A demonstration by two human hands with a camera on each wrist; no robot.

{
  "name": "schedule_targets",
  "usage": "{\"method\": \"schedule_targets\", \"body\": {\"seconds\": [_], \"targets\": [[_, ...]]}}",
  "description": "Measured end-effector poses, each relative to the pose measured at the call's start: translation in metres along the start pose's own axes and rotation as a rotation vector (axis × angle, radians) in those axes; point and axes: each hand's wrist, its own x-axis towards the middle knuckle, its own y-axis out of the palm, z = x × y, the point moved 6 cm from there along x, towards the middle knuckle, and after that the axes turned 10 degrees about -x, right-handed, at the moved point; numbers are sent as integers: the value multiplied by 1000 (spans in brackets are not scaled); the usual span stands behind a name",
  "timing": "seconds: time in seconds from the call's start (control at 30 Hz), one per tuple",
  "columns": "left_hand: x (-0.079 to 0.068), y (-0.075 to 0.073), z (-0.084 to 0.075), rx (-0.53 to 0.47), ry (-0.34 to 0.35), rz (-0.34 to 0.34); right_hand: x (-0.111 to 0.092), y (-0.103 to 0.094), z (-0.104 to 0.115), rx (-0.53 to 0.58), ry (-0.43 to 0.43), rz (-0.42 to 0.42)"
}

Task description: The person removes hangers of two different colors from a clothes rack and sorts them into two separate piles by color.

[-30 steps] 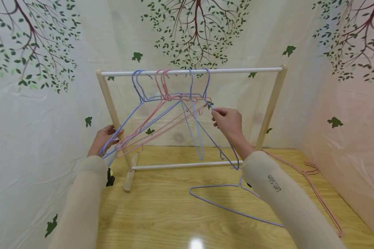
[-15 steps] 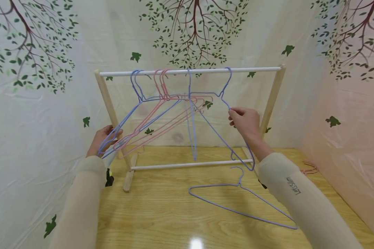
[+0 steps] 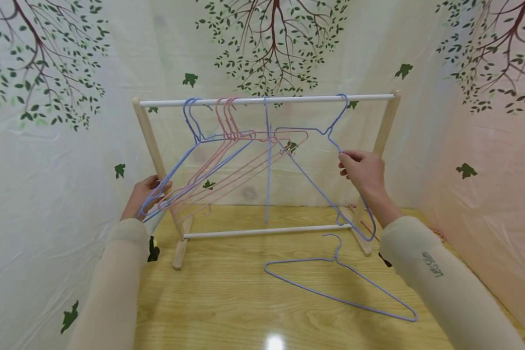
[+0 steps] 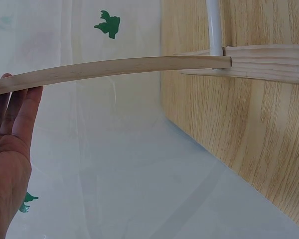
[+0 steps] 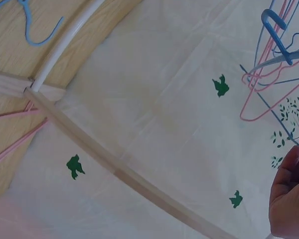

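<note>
My right hand (image 3: 365, 170) pinches the sloping shoulder of a blue-violet clothes hanger (image 3: 310, 167), whose hook sits over the white top rail (image 3: 297, 99) of a wooden-ended rack, toward its right. In the right wrist view the fingertips (image 5: 291, 159) are at the blue wire. My left hand (image 3: 144, 197) is at the rack's left wooden post (image 3: 150, 141); the left wrist view shows its straight fingers (image 4: 27, 112) against the post. Several other hangers hang left of the pinched one: blue ones (image 3: 175, 167) at the far left, pink ones (image 3: 212, 167), then a blue one (image 3: 268, 184) seen edge-on.
A violet hanger (image 3: 319, 294) lies on the wood-grain table (image 3: 210, 301) before the rack. Pink hangers (image 5: 15, 149) lie beyond the right post (image 3: 382, 131). A white lower rail (image 3: 262, 232) joins the rack's feet. Leaf-patterned sheeting (image 3: 463, 112) surrounds the table.
My right hand has moved right, sliding the pinched blue hanger along the rail away from the others. The edge-on blue hanger has turned slightly; my left hand stays at the post.
</note>
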Motion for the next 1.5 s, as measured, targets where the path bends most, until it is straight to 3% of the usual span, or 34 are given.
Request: {"method": "schedule_targets", "body": {"seconds": [0.13, 0.33, 0.6, 0.87, 1.2, 1.33, 1.5], "targets": [[-2, 1, -2, 5, -8, 4, 1, -6, 0, -64, -53, -26], [2, -2, 3, 7, 55, -4, 2, -8, 5, -174, -148, -53], [6, -5, 7, -20, 64, -6, 7, -20, 7, -274, -199, -35], [7, -5, 8, 7, 48, 3, 7, -24, 24, -513, -481, -110], [1, -4, 3, 51, 46, -17, 0, 9, 46, -657, -738, -129], [0, -3, 3, 30, 47, -18, 0, 20, 45, -652, -728, -116], [1, -1, 3, 7, 54, 1, 3, 24, 41, -526, -620, -69]]}}
